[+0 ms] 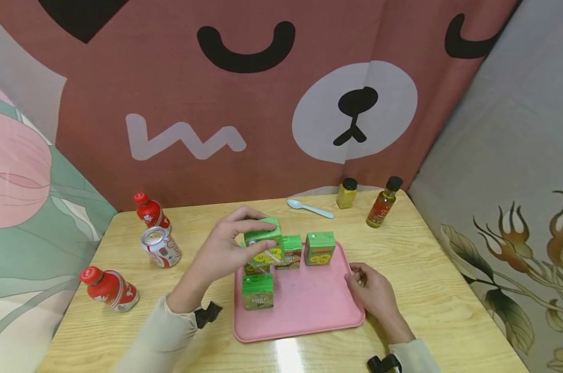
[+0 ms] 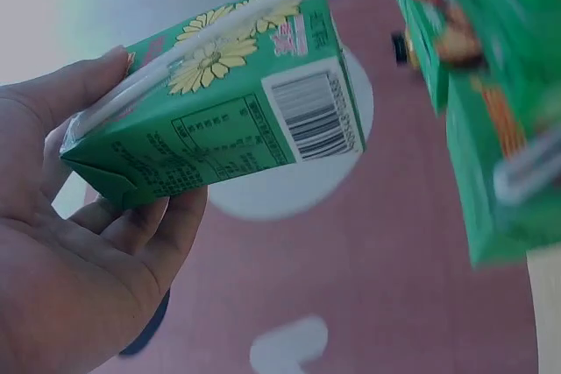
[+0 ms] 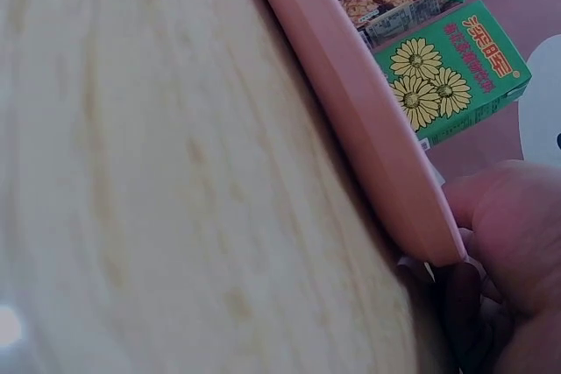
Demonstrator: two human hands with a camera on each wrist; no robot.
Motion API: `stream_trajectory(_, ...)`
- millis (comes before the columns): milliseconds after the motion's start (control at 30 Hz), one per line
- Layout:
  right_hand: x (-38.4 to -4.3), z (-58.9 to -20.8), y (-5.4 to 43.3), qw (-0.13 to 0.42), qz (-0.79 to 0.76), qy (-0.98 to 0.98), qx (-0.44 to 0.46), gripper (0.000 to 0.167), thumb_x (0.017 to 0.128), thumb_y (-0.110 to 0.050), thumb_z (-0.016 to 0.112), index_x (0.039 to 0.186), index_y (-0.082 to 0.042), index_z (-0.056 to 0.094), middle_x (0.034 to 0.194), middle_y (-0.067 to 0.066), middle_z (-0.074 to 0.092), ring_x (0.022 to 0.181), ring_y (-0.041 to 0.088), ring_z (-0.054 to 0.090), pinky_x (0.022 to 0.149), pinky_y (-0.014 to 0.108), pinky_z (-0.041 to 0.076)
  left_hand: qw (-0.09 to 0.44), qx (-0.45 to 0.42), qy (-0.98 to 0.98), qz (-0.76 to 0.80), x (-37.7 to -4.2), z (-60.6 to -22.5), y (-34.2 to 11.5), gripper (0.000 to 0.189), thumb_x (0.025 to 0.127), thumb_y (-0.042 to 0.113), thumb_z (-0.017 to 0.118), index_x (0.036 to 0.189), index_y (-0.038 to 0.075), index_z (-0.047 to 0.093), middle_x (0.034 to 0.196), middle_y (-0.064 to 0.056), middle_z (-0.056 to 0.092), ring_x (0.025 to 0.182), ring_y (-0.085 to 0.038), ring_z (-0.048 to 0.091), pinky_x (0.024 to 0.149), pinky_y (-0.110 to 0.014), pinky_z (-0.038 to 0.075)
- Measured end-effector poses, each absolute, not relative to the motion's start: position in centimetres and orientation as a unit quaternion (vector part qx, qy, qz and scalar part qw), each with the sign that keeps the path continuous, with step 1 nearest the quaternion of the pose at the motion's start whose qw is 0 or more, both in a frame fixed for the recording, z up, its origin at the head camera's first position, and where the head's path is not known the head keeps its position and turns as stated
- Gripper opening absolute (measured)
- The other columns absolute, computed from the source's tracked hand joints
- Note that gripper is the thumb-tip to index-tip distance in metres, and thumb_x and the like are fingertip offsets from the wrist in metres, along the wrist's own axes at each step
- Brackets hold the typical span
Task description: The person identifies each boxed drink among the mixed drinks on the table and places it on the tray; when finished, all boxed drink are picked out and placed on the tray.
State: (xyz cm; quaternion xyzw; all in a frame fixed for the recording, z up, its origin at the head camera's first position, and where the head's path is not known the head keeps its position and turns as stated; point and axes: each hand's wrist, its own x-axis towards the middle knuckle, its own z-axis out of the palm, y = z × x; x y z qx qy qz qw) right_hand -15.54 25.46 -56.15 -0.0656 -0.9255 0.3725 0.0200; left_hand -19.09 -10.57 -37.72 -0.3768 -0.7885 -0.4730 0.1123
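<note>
My left hand holds a green drink carton above the back left of a pink tray. In the left wrist view, this carton shows yellow flowers, a barcode and a wrapped straw along one side. On the tray stand a front-left carton, a middle one and a back-right one. Another carton is partly hidden beneath the held one. My right hand grips the tray's right rim, with the thumb over the edge and the fingers curled against its outside.
Left of the tray are two red bottles and a white-and-red can. Behind it lie a pale blue spoon, a small yellow jar and a black-capped sauce bottle. A bear-print curtain hangs along the table's back edge.
</note>
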Motion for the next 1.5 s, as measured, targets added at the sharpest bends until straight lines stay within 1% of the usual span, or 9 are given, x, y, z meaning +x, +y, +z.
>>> stream_trajectory(100,-15.5,-56.1,25.4,0.019,0.373,-0.925,-0.064,0.034,0.097,-0.031,0.07,0.124,-0.01,0.068,0.086,-0.002,0.061,0.071,0.017,0.053,0.062,0.03,0.043,0.099,-0.39,-0.793,-0.458,-18.9,-38.0,-9.2,0.027,0.086,0.017,0.084,0.113,0.017,0.08,0.119,0.007,0.062,0.107,-0.011,0.059,0.073,-0.028,0.051)
stream_trajectory(300,-15.5,-56.1,25.3,0.02,0.376,-0.924,-0.064,0.034,0.096,-0.031,0.071,0.123,-0.011,0.069,0.086,-0.002,0.061,0.071,0.016,0.053,0.062,0.029,0.043,0.092,-0.401,-0.813,-0.413,-18.5,-39.4,-7.2,0.025,0.086,0.018,0.085,0.111,0.019,0.08,0.117,0.008,0.061,0.098,-0.006,0.06,0.072,-0.025,0.051)
stream_trajectory(500,-15.5,-56.2,25.2,0.022,0.374,-0.924,-0.069,0.034,0.096,-0.031,0.071,0.123,-0.011,0.069,0.086,-0.002,0.061,0.071,0.016,0.053,0.061,0.029,0.043,0.081,-0.402,-0.822,-0.395,-18.5,-40.2,-5.9,0.026,0.084,0.02,0.086,0.109,0.021,0.08,0.115,0.01,0.06,0.087,-0.003,0.058,0.066,-0.024,0.049)
stream_trajectory(667,-15.4,-56.3,25.1,0.022,0.373,-0.925,-0.069,0.033,0.096,-0.031,0.071,0.123,-0.011,0.069,0.086,-0.002,0.061,0.07,0.016,0.053,0.061,0.029,0.043,0.071,-0.411,-0.838,-0.353,-18.3,-41.4,-5.2,0.026,0.085,0.023,0.086,0.111,0.022,0.08,0.115,0.009,0.063,0.081,0.0,0.06,0.065,-0.021,0.049)
stream_trajectory(800,-15.4,-56.3,24.9,0.026,0.375,-0.924,-0.067,0.033,0.096,-0.031,0.071,0.123,-0.012,0.069,0.086,-0.002,0.061,0.07,0.017,0.053,0.061,0.03,0.043,0.084,-0.424,-0.86,-0.272,-18.2,-42.5,-4.9,0.027,0.086,0.03,0.085,0.112,0.025,0.08,0.115,0.007,0.066,0.081,-0.001,0.062,0.058,-0.018,0.045)
stream_trajectory(933,-15.4,-56.3,24.8,0.028,0.374,-0.925,-0.07,0.032,0.096,-0.03,0.071,0.122,-0.012,0.069,0.086,-0.002,0.061,0.07,0.016,0.053,0.061,0.03,0.043,0.076,-0.422,-0.877,-0.216,-18.0,-43.2,-4.8,0.029,0.085,0.035,0.084,0.113,0.028,0.08,0.113,0.008,0.067,0.08,0.0,0.062,0.052,-0.017,0.042)
stream_trajectory(1167,-15.3,-56.3,24.6,0.024,0.372,-0.925,-0.07,0.032,0.096,-0.031,0.071,0.122,-0.013,0.069,0.086,-0.002,0.061,0.07,0.016,0.053,0.061,0.03,0.043,0.054,-0.402,-0.894,-0.191,-17.8,-43.9,-4.7,0.028,0.086,0.037,0.084,0.112,0.029,0.08,0.109,0.01,0.069,0.084,-0.004,0.063,0.055,-0.023,0.046)
stream_trajectory(1333,-15.4,-56.1,24.6,0.026,0.373,-0.925,-0.069,0.032,0.096,-0.031,0.071,0.122,-0.012,0.069,0.086,-0.002,0.061,0.07,0.016,0.053,0.061,0.03,0.043,0.035,-0.397,-0.897,-0.191,-17.9,-44.4,-4.6,0.028,0.087,0.038,0.083,0.113,0.029,0.079,0.11,0.01,0.069,0.084,-0.004,0.063,0.056,-0.023,0.048)
stream_trajectory(1500,-15.4,-56.1,24.6,0.027,0.374,-0.925,-0.069,0.032,0.096,-0.031,0.071,0.122,-0.013,0.069,0.086,-0.002,0.061,0.07,0.016,0.053,0.061,0.03,0.042,0.031,-0.393,-0.9,-0.186,-17.8,-44.4,-4.5,0.028,0.087,0.038,0.082,0.113,0.029,0.079,0.11,0.009,0.069,0.085,-0.005,0.064,0.056,-0.024,0.049)
